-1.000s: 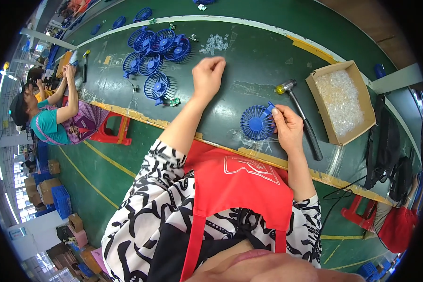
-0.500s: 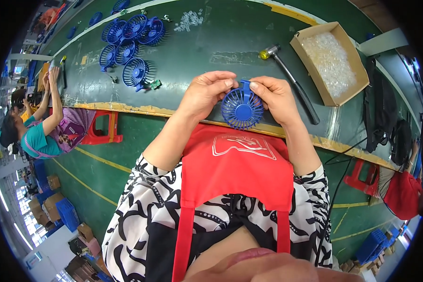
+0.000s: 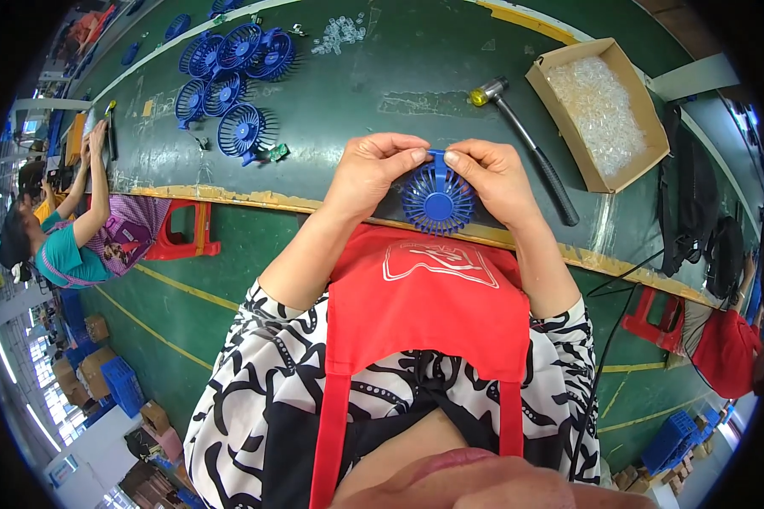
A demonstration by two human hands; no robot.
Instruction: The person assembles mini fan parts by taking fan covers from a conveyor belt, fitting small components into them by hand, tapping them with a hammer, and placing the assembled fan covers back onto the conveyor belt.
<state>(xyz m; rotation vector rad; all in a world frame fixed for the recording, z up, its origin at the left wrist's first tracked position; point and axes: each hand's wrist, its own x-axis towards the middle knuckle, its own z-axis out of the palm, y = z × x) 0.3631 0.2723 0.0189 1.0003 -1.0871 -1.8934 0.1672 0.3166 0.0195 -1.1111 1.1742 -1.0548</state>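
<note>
A round blue fan housing (image 3: 438,204) with a slotted grille hangs at the table's near edge, its short stem pointing away from me. My left hand (image 3: 373,174) is closed, thumb and forefinger pinching the stem's left side. From the right, my right hand (image 3: 492,174) pinches the same stem, its thumb lying on the top. Both sets of fingertips nearly meet there, and whatever small part may sit between them is hidden. To the right of my right hand lies a hammer (image 3: 530,144) with a yellow-tipped head and black grip.
A cardboard box (image 3: 598,182) of small clear plastic pieces stands at the right. Several blue fan housings (image 3: 240,129) are heaped far left, near loose clear pieces (image 3: 339,36). A person (image 3: 81,242) works at the table's left. A red stool (image 3: 187,229) stands below the edge.
My left fingers have come onto the stem's end beside my right ones. The fan housing has turned slightly and its stem now points straighter away from me.
</note>
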